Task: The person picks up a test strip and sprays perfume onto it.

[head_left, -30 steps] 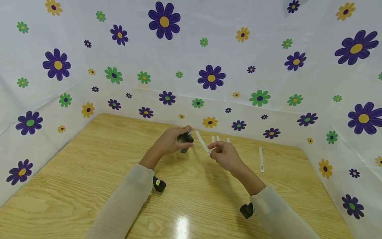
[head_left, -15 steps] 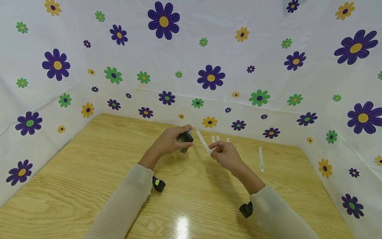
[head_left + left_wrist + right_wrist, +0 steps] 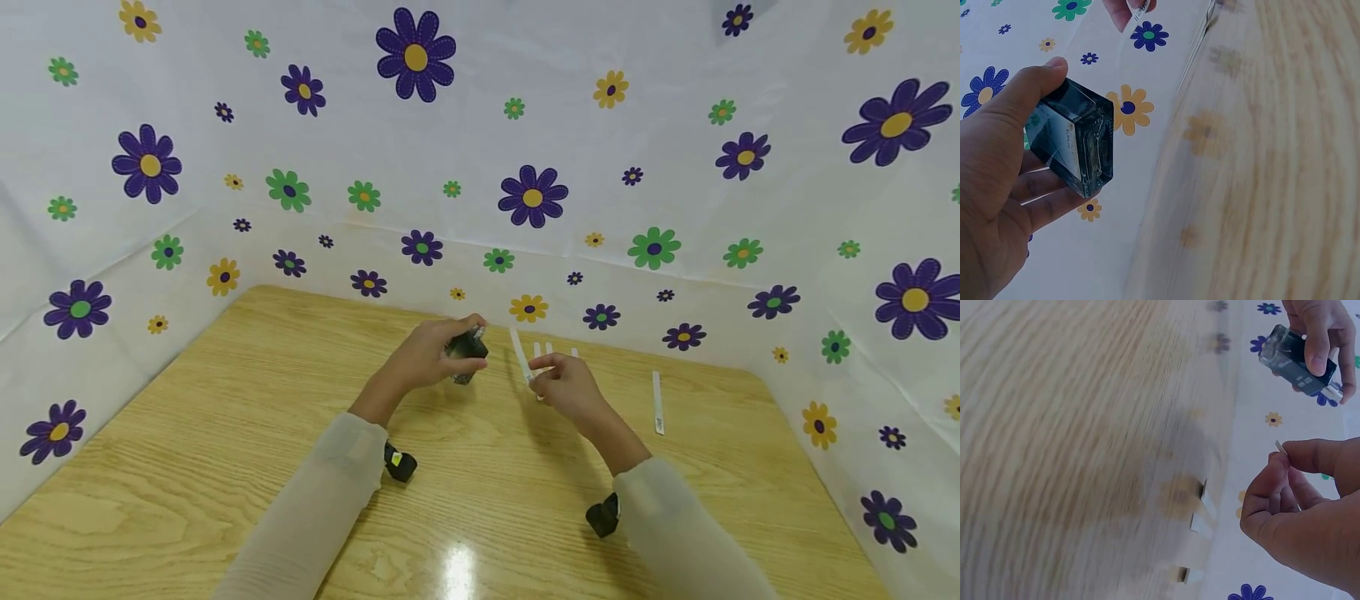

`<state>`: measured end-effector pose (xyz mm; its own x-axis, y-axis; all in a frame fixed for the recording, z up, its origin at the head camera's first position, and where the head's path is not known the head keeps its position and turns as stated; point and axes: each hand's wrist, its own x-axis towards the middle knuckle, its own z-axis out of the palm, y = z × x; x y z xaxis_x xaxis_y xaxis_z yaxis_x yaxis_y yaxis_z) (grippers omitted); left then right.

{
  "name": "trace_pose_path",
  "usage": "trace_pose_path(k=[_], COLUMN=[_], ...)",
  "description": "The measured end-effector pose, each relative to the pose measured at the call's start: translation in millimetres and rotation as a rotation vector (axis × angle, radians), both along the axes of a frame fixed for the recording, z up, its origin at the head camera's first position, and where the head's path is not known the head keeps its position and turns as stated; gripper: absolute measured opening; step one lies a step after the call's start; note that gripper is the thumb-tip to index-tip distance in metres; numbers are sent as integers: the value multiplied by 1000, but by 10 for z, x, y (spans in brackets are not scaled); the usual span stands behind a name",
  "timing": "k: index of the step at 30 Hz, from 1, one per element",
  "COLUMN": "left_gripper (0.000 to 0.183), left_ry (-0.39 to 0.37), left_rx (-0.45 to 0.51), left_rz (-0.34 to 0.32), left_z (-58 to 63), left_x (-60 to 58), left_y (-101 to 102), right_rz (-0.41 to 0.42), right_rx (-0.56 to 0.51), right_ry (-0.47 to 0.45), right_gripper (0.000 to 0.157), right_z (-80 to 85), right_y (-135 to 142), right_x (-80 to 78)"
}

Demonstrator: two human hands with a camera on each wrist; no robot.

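My left hand grips a dark blue-green glass perfume bottle above the back of the table, one finger over its silvery spray top. In the left wrist view the bottle is tilted, thumb on one side and fingers on the other. A short way to its right, my right hand pinches a narrow white paper strip by its lower end. The strip leans up and slightly left, apart from the bottle. From the right wrist, that strip shows nearly edge-on between thumb and fingertips.
Several more white paper strips lie on the wooden table: a group behind my right hand, partly hidden by it, and one strip farther right. A white sheet with printed flowers walls in the table's back and sides.
My right hand has drawn the strip rightward, farther from the bottle, and the strip now stands more upright. The left hand and bottle hold nearly the same place.
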<state>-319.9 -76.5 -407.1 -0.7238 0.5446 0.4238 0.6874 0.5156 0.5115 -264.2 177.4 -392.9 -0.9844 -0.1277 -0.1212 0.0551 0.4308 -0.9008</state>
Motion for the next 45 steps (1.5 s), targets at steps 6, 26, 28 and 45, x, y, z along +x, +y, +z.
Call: trace_pose_path(k=[6, 26, 28, 45], left_gripper=[58, 59, 60, 58], left_ry=[-12, -13, -9, -35], left_rx=[-4, -27, -33, -46], left_rz=[2, 25, 27, 47], left_z=[-4, -11, -5, -10], left_x=[7, -1, 0, 5], left_y=[5, 22, 23, 24], right_rz=[-65, -173, -167, -105], right_rx=[-52, -56, -59, -40], right_ry=[-55, -146, -154, -194], right_gripper=[29, 27, 26, 21], right_z=[-46, -235, -239, -257], right_y=[-40, -83, -80, -88], right_x=[-118, -315, -321, -296])
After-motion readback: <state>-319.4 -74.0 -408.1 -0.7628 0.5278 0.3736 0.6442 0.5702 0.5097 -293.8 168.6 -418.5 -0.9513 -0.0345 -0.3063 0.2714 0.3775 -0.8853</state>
